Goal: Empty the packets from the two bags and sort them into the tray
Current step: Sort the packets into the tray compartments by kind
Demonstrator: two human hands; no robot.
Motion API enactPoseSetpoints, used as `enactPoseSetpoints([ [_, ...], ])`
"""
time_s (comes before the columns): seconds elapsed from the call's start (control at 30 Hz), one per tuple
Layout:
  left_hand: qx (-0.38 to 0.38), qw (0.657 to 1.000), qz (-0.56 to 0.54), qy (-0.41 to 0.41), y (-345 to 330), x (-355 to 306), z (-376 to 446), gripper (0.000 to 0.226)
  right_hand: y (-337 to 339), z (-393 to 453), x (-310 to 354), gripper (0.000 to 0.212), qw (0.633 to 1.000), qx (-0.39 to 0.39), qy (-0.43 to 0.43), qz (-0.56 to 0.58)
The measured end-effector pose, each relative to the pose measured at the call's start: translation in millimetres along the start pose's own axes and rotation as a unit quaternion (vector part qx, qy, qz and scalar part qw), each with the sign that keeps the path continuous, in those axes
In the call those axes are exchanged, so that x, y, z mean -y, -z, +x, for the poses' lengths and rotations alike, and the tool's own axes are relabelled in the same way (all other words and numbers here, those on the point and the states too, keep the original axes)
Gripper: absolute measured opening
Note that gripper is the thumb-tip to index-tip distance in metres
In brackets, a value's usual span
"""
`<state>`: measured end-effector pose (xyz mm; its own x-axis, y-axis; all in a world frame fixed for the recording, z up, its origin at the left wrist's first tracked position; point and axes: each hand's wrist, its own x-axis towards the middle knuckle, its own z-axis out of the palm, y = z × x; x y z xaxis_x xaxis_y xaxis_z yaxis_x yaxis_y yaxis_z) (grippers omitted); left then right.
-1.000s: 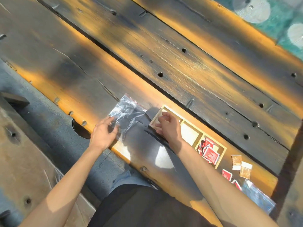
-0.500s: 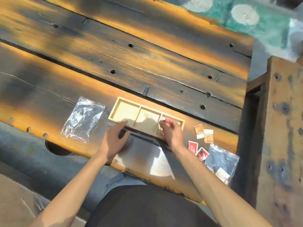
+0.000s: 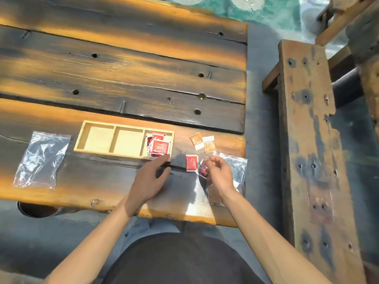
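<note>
A wooden tray (image 3: 98, 128) with three compartments lies on the table; its right compartment holds several red packets (image 3: 159, 146), and the other two are bare. One red packet (image 3: 191, 163) lies flat on the table right of the tray. My right hand (image 3: 220, 175) hovers beside it, fingers curled round the edge of a second, tilted red packet (image 3: 202, 170). Two orange packets (image 3: 203, 142) lie further back. My left hand (image 3: 148, 179) rests open on the table, fingertips at the tray's front right corner. A clear bag (image 3: 239, 171) lies partly under my right hand, with some packets inside.
An empty clear bag (image 3: 41, 158) lies flat left of the tray. The plank table (image 3: 123, 78) ends just right of the packets. A weathered wooden bench (image 3: 307, 140) stands beyond a gap on the right. A round hole (image 3: 37, 210) sits below the table's near edge.
My right hand left the tray's right compartment and moved right to the loose red packets. My left hand shifted right along the tray's front. The camera view swung right.
</note>
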<state>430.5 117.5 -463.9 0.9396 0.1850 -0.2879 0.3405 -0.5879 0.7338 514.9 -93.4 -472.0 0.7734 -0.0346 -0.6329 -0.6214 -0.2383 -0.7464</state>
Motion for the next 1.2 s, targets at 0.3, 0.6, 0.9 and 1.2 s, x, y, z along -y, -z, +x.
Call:
enactPoseSetpoints([
  [0.3,0.13,0.989,-0.028,0.066,-108.7,-43.0,8.4,0.041,90.7,11.5,-52.1,0.014,0.994,-0.105,-0.022,-0.032],
  [0.6,0.144,0.97,-0.111,0.16,-161.2,-58.2,12.4,0.055,111.7,21.8,-82.7,0.046,0.997,-0.034,-0.071,-0.011],
  [0.9,0.118,0.936,-0.233,0.236,-147.5,-70.6,-6.3,0.043,111.9,1.0,-66.0,0.025,0.998,0.057,-0.027,0.028],
  [1.2,0.031,0.915,-0.33,0.231,-120.1,-79.0,-37.8,0.033,100.3,-31.1,-31.0,0.02,0.978,0.175,0.043,0.108],
])
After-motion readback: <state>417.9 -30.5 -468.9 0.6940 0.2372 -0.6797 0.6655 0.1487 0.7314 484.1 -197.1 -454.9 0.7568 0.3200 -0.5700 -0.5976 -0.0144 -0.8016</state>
